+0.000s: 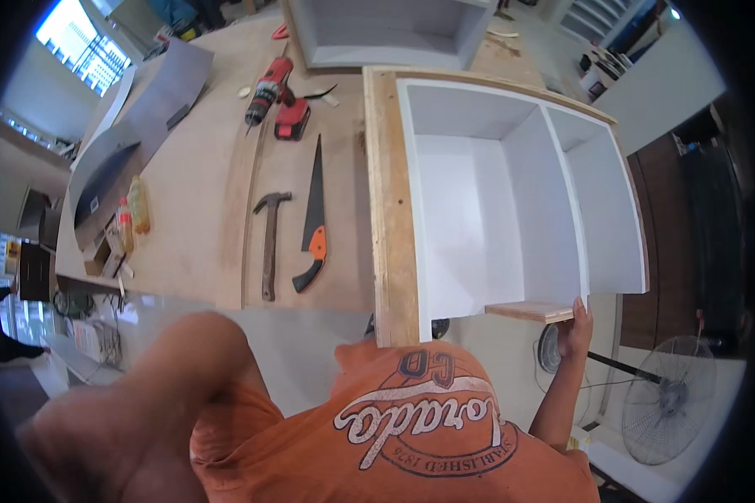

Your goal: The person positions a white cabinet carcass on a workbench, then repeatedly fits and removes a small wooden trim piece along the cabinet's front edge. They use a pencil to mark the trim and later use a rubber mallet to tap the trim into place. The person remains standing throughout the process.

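A white-lined cabinet box [470, 218] with raw wood outer edges stands before me, its compartments facing me and a divider panel [566, 210] between them. My right hand [575, 332] grips the lower edge of the cabinet at this divider, fingertips up against it. Close beside those fingers, a short wooden strip [528, 312] sits at the cabinet's lower edge. My left arm [184, 352] is bent at the elbow, and its forearm runs blurred toward the lower left. The left hand itself does not show.
On the wooden worktable [193, 218] lie a claw hammer [268, 243], a handsaw [315, 218] with an orange-black handle and a red cordless drill [270, 90]. Two bottles [134, 210] stand farther left. Another white box [386, 38] is behind. A fan [669, 398] stands at right.
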The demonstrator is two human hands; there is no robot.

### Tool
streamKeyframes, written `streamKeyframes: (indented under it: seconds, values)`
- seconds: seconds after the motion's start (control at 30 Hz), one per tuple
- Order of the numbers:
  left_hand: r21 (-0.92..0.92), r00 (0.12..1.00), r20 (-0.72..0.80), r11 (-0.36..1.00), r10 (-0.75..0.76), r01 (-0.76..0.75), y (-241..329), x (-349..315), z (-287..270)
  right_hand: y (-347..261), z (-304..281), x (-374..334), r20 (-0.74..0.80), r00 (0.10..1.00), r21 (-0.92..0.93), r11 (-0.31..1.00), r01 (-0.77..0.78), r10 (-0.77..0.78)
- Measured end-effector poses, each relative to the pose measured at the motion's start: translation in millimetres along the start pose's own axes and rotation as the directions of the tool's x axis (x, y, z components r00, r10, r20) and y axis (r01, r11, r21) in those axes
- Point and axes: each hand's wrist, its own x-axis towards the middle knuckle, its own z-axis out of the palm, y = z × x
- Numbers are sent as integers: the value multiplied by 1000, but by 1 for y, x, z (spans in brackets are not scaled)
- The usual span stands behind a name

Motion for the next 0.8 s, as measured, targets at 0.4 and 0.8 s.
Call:
streamKeyframes:
  seconds: [0.4, 0.8]
  values:
    - [565, -203, -93, -220, -975, 796, 3, -309, -20, 5, 8, -2, -99, 995, -32, 999, -2, -1]
    - [927, -759, 259, -67, -597, 369, 34, -351, -35, 0, 23, -11, -145, 989, -52, 999, -8, 0]
